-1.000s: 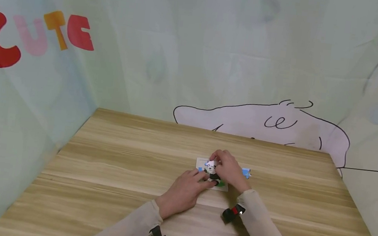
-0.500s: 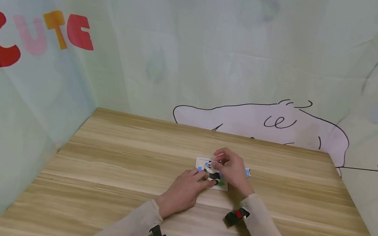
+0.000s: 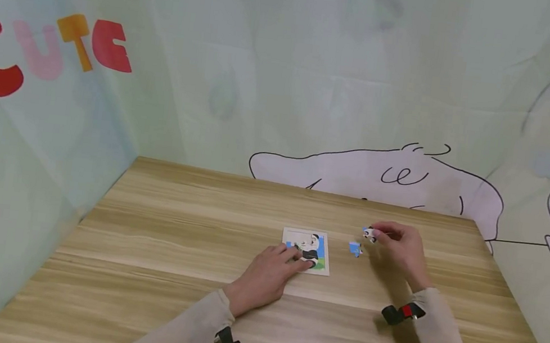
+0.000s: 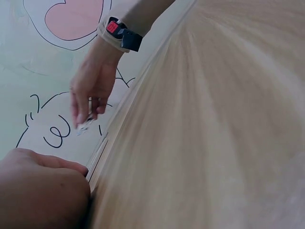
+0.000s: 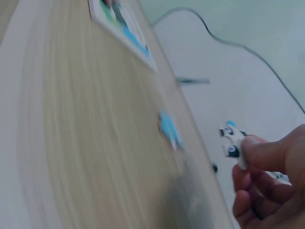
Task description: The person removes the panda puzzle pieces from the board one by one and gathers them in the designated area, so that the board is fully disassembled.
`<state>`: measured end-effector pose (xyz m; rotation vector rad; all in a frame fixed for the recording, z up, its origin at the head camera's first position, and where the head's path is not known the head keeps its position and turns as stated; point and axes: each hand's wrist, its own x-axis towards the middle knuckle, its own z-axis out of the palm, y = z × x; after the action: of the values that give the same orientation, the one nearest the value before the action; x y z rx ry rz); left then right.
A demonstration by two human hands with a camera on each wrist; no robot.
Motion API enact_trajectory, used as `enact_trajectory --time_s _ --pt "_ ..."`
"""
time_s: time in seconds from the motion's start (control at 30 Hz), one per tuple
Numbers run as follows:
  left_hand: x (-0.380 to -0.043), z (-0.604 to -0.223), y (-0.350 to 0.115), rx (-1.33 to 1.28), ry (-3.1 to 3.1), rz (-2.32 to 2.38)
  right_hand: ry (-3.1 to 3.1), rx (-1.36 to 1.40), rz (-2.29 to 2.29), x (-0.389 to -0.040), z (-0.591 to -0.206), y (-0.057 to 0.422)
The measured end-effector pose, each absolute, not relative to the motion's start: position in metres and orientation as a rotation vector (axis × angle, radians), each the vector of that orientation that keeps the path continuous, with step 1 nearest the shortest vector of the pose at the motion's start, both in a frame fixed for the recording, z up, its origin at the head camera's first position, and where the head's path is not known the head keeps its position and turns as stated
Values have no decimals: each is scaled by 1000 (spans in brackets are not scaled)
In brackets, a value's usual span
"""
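My right hand (image 3: pixel 400 251) is raised at the right, pinching a jigsaw piece (image 3: pixel 369 234) between thumb and fingers. Panda-face markings and a little blue show on that piece (image 5: pixel 232 140) in the right wrist view. A blue jigsaw piece (image 3: pixel 355 249) lies on the table just below and left of this hand. The panda puzzle board (image 3: pixel 327 265) has a white frame, with a pale bare area at its upper left. Over its lower left edge, my left hand (image 3: pixel 265 278) rests with fingertips on the picture, partly covering it.
The wood-grain table (image 3: pixel 172 227) carries the board and pieces. A printed cloth wall (image 3: pixel 312 113) stands along its far and left edges. Both wrists wear strapped black cameras, such as the right wrist camera (image 3: pixel 393 315).
My right hand has moved off the board to the right, carrying the panda-face jigsaw piece. The blue piece on the table is now uncovered. My left hand has stayed on the board.
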<state>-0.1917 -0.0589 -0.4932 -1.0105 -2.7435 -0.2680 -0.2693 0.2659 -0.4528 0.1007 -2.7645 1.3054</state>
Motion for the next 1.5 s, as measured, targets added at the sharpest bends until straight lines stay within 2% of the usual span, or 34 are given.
enact_trajectory --time_s 0.2,0.67,1.13,1.5 --pt "-191 -492 -61 -995 -2777 -268 -2976 148 1196 -272 -461 294" --pt "-191 -496 -61 -1006 -2727 -259 -2902 346 935 -275 -474 287" --pt "-193 -493 -58 -1017 -2753 -149 -2991 653 920 -274 -456 194" --pt "-193 -494 -58 -1025 -2745 -146 -2973 728 784 -279 -465 177"
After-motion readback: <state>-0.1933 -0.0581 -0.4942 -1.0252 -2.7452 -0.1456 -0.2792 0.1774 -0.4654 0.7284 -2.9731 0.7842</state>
